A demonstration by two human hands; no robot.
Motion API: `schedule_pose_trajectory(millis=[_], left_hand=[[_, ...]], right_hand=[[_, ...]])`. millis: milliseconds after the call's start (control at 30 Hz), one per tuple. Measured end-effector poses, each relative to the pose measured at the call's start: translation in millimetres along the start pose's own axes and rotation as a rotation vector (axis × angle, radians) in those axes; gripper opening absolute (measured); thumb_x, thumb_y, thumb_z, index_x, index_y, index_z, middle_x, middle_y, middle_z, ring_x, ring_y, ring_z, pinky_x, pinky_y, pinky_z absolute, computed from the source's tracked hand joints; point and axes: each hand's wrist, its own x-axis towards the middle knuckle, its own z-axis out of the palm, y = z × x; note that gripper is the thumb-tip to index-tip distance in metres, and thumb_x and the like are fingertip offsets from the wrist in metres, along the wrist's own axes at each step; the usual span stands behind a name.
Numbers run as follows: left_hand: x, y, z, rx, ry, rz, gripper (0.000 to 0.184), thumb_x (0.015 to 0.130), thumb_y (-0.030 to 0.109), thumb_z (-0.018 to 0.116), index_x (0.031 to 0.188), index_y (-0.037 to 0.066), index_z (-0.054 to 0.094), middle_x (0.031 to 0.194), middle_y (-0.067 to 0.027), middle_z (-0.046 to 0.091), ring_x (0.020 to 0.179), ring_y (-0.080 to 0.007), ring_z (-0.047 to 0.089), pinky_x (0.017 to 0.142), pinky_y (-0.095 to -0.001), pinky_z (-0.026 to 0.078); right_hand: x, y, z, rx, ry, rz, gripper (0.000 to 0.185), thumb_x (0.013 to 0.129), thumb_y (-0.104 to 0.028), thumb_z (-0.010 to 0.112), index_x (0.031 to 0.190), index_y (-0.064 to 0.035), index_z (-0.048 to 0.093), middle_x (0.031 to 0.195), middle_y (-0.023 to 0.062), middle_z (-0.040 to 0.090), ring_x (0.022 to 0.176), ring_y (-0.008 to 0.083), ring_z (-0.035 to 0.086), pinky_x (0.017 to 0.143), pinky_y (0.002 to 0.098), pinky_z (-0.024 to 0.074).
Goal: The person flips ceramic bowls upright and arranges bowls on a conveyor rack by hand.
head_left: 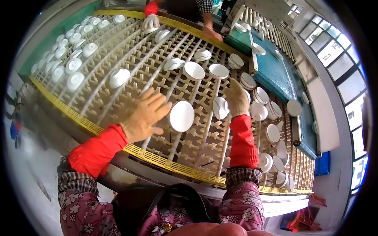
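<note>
My left hand, in a tan glove, has its fingers spread over the pegged conveyor, just left of an upright-facing white bowl. Nothing is in it. My right hand, gloved as well, reaches in among the bowls on the right; its fingers point away from me and their grip is partly hidden. A tilted white bowl lies close to its left side, and another bowl is just beyond its fingertips. Several stacked or leaning bowls stand to its right.
Across the conveyor, a co-worker's gloved hand touches a bowl; their other hand rests near the far yellow edge. Overturned bowls stand in rows at the left. A blue-green belt carries bowls at the right.
</note>
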Motion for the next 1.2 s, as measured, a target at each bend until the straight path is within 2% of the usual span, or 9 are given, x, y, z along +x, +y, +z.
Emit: schedule_pose_trajectory(millis=[200,300,533,667,767,967,1033,1067,1200], left_hand=[[2,14,12,0.016,0.051,-0.064,0.093,0.078,0.035,0.099,0.15,-0.008,0.061,0.153,-0.024,0.065,0.15,-0.0385,0.057,0.139,-0.0529,0.03],[10,16,15,0.111,0.153,0.041,0.087,0.078,0.039,0.098,0.147,-0.004,0.065,0.154,-0.0211,0.065,0.148,-0.0387,0.058,0.138,-0.0533,0.03],[28,18,46,0.272,-0.005,0.071,0.065,0.086,0.044,0.091,0.137,0.007,0.076,0.134,-0.0132,0.073,0.146,-0.0381,0.058,0.134,-0.0551,0.032],[29,18,27,0.046,-0.183,-0.238,0.043,0.085,0.047,0.09,0.095,0.006,0.088,0.1,-0.0161,0.079,0.123,-0.0379,0.067,0.112,-0.0471,0.052],[24,13,34,-0.262,0.016,-0.336,0.045,0.089,0.05,0.09,0.095,0.005,0.088,0.086,-0.0186,0.076,0.099,-0.0366,0.073,0.085,-0.0474,0.061],[5,-43,5,-0.009,0.021,-0.122,0.053,0.085,0.033,0.095,0.135,0.029,0.08,0.125,-0.007,0.082,0.11,-0.0276,0.08,0.101,-0.0333,0.066],[2,-42,-36,-1.43,0.205,-1.032,0.054,0.092,0.045,0.091,0.131,0.01,0.078,0.114,-0.0119,0.083,0.094,-0.0284,0.084,0.078,-0.0429,0.073],[0,-49,-40,-1.28,0.346,-1.156,0.061,0.098,0.053,0.085,0.133,0.002,0.077,0.107,-0.0151,0.082,0.091,-0.0301,0.084,0.065,-0.0457,0.073],[-37,-107,-8,-0.54,0.294,-1.024,0.07,0.104,0.063,0.065,0.123,-0.002,0.083,0.123,-0.0244,0.082,0.109,-0.0347,0.08,0.099,-0.0456,0.057]], right_hand=[[8,134,-75,-0.872,0.408,0.143,0.087,0.086,-0.063,0.083,0.153,-0.0083,0.07,0.148,0.0258,0.074,0.138,0.0401,0.071,0.119,0.0469,0.0533],[7,118,-112,-0.61,0.018,0.503,0.096,0.088,-0.072,0.078,0.155,-0.0033,0.068,0.155,0.024,0.07,0.146,0.0385,0.066,0.122,0.0456,0.0501],[-19,135,-105,-0.6,-0.115,0.218,0.072,0.091,-0.062,0.076,0.127,-0.0003,0.081,0.124,0.033,0.078,0.122,0.0482,0.074,0.104,0.054,0.0578],[-73,141,-83,-0.506,0.047,-0.147,0.053,0.096,-0.05,0.075,0.106,0.0017,0.083,0.098,0.0265,0.082,0.097,0.047,0.078,0.094,0.0528,0.0591],[-108,80,-86,0.049,-0.18,0.221,0.042,0.098,-0.03,0.081,0.125,0.0013,0.08,0.104,0.0058,0.083,0.086,0.0159,0.073,0.081,0.0345,0.0577],[-147,-31,-59,0.747,-0.514,0.579,0.054,0.097,-0.018,0.085,0.139,0.011,0.069,0.122,0.0176,0.08,0.106,0.0309,0.081,0.092,0.041,0.0689],[-136,-33,-37,0.973,-0.695,0.475,0.063,0.097,-0.023,0.086,0.147,0.0083,0.063,0.128,0.0189,0.079,0.109,0.0335,0.081,0.094,0.0459,0.0693],[-128,-45,-24,1.059,-0.718,0.411,0.068,0.098,-0.029,0.087,0.15,0.0063,0.061,0.129,0.0205,0.079,0.111,0.0359,0.08,0.096,0.0489,0.0686],[-101,-126,40,1.545,-0.527,0.29,0.087,0.103,-0.056,0.078,0.16,0.0044,0.054,0.138,0.0249,0.075,0.115,0.0433,0.079,0.103,0.0555,0.0665]])
